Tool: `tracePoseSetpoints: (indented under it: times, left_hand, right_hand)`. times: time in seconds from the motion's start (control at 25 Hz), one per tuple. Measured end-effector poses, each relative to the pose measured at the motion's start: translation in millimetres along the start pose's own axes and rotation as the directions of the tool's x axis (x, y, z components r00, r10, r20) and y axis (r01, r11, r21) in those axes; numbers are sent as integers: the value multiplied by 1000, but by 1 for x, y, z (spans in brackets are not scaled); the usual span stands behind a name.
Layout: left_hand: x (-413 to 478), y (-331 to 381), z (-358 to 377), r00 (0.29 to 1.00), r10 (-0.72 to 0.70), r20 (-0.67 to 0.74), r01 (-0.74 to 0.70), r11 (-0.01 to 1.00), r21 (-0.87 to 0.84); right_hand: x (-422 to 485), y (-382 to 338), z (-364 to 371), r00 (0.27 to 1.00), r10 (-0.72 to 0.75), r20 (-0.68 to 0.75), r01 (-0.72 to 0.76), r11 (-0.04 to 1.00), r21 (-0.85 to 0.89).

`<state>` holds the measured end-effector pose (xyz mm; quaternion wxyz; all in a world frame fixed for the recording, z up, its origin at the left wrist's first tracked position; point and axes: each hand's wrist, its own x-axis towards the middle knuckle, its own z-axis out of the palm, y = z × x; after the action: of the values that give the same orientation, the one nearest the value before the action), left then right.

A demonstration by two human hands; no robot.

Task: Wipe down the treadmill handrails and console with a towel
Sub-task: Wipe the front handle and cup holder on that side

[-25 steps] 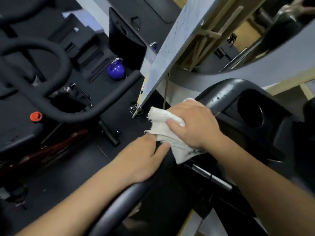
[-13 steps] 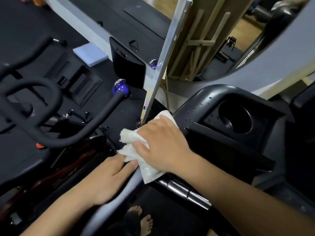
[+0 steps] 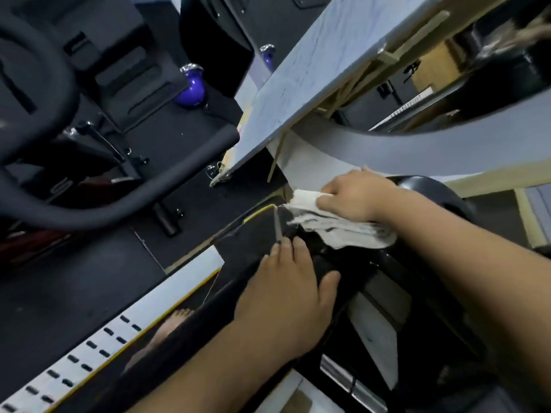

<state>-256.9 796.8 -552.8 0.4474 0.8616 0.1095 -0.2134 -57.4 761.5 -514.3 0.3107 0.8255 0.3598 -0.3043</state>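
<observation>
The right hand (image 3: 354,196) lies on the white towel (image 3: 337,226), fingers curled over its upper edge and gripping the cloth, pressing it against the black treadmill console (image 3: 435,192) at the console's left corner. The towel is bunched and creased; its long axis runs from the folded end by the fingertips, down and to the right under the wrist, where the loose end fans out over the console's glossy edge. Below the towel and just apart from it, the left hand (image 3: 290,296) rests on the black handrail (image 3: 238,290), fingers together and extended along the top, thumb spread to the right side of the rail; it holds nothing. The handrail's long axis runs from the console corner down and to the left toward the lower edge of the frame. Left of the handrail lies a pale strip with two rows of dark slots (image 3: 98,350), edged in yellow. Further left of the console stands an exercise bike with black looped handlebars (image 3: 44,162), and a blue knob (image 3: 192,87) beyond it. A grey board (image 3: 313,76) leans above the console. No brand, label or legible writing can be made out; the frame is motion-blurred.
</observation>
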Motion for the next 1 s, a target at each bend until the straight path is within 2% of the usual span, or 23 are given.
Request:
tracePoseSetpoints:
  times: [0.04, 0.12, 0.16, 0.24, 0.32, 0.44, 0.48, 0.56, 0.68, 0.76, 0.84, 0.92, 0.96, 1.0]
  left_hand:
    - [0, 0, 0, 1000, 7, 13, -7, 1000, 3]
    - [-4, -1, 4, 997, 17, -72, -19, 999, -27]
    - [-4, -2, 4, 995, 4, -98, -9, 999, -52]
    - [-2, -3, 6, 999, -37, 8, 38, 978, -205]
    - [2, -4, 12, 1000, -25, 12, 27, 978, -208]
    - [4, -5, 12, 1000, -9, -30, 2, 975, -222]
    - [4, -5, 11, 999, -27, -24, 21, 975, -222]
    - [5, -7, 9, 999, -45, -3, 44, 974, -224]
    - [5, -8, 10, 996, -59, 64, 72, 970, -231]
    - [5, -9, 9, 992, -75, 106, 100, 962, -256]
    - [4, -7, 12, 991, -106, 84, 123, 963, -242]
    - [4, -6, 2, 993, -84, 85, 105, 956, -274]
    - [2, -5, -1, 994, -65, 82, 84, 964, -252]
    - [1, -6, 0, 998, -32, 51, 41, 981, -188]
  right_hand:
    - [5, -1, -2, 1000, -8, 24, 9, 999, -41]
    - [3, -19, 2, 990, -113, 79, 119, 990, -75]
    - [-2, -31, 5, 977, -194, 87, 198, 979, -42]
    - [-5, -44, 6, 953, -256, 164, 240, 965, 109]
    - [18, -30, 1, 947, -176, 267, 150, 982, 113]
    - [58, 8, -6, 949, 51, 311, -23, 996, -92]
    - [64, 12, -6, 950, 55, 309, -18, 992, -122]
    - [69, 3, 8, 944, -108, 312, 143, 986, -90]
    - [39, -28, 17, 915, -255, 313, 203, 961, 190]
    - [10, -28, 8, 930, -306, 203, 262, 940, 217]
    - [3, -7, -2, 961, -216, 175, 202, 975, 95]
    - [20, 12, -5, 980, -3, 200, 14, 998, -55]
    - [33, 11, -4, 975, 64, 211, -45, 995, -94]
    - [40, 4, 0, 976, 71, 206, -53, 995, -89]
